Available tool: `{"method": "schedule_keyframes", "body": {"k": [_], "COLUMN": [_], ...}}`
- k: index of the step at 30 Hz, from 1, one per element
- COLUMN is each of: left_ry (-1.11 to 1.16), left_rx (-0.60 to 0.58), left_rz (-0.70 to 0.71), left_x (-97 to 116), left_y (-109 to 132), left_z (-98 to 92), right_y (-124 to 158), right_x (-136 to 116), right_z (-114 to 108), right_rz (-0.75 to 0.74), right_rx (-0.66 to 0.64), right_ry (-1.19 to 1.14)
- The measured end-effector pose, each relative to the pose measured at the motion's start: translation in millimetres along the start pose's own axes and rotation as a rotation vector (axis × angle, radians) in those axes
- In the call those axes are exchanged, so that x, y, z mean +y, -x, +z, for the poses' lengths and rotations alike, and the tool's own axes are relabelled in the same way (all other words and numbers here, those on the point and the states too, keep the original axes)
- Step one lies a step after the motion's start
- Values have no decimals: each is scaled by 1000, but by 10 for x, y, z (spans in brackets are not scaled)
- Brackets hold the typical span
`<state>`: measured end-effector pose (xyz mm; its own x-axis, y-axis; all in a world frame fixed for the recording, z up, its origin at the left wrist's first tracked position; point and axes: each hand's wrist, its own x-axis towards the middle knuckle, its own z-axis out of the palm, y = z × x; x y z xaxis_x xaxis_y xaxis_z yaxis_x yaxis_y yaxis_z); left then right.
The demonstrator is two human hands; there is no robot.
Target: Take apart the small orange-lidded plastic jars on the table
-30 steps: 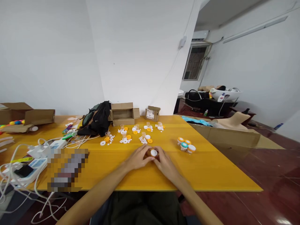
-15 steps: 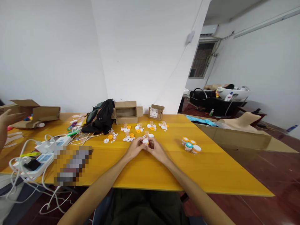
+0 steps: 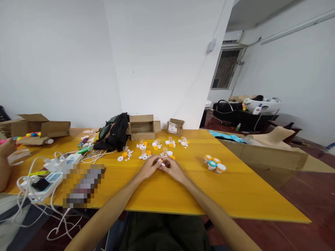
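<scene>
Both my hands meet over the middle of the yellow table [image 3: 183,195]. My left hand [image 3: 149,167] and my right hand [image 3: 174,169] have their fingers closed around a small white piece [image 3: 162,164], mostly hidden by the fingers. Just beyond them are a clear cup [image 3: 165,151], a white disc [image 3: 170,153] and an orange ring [image 3: 172,158]. Similar clusters of cups, discs and small white parts lie farther back. To the right of my hands stand several lidded jars, one with a teal lid [image 3: 211,163] and others with orange and white lids.
Open cardboard boxes [image 3: 142,136] and a black bag [image 3: 119,134] line the back. At left are power strips [image 3: 53,177], tangled white cables, a blurred-out dark device [image 3: 85,184] and another person's hand [image 3: 7,148].
The white-and-orange piece between my hands has turned, so its white face shows less. The other person's hand at left has lowered toward a colourful object. The view has shifted slightly.
</scene>
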<state>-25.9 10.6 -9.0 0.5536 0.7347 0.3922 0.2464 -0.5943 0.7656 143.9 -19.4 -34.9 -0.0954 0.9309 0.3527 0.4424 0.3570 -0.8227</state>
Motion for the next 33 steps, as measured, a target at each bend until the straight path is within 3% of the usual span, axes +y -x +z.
{"method": "schedule_keyframes", "body": {"k": [9, 16, 23, 28, 30, 33], "left_ry": [-168, -204, -90, -54, -29, 20], "left_rx": [25, 108, -6, 189, 271, 331], "left_rz": [-102, -136, -53, -115, -140, -146], "left_x": [52, 52, 62, 112, 132, 144], "left_y": [6, -16, -3, -22, -32, -40], "left_z": [37, 63, 32, -22, -43, -58], "right_y": [87, 99, 126, 128, 73, -75], "right_x": [-103, -111, -124, -93, -61, -30], "right_z": [-10, -2, -8, -146, -217, -248], "right_rz": [-75, -86, -99, -236, -216, -137], "right_rx": [2, -1, 12, 209, 278, 265], "right_ry": [207, 101, 190, 404, 503, 661]}}
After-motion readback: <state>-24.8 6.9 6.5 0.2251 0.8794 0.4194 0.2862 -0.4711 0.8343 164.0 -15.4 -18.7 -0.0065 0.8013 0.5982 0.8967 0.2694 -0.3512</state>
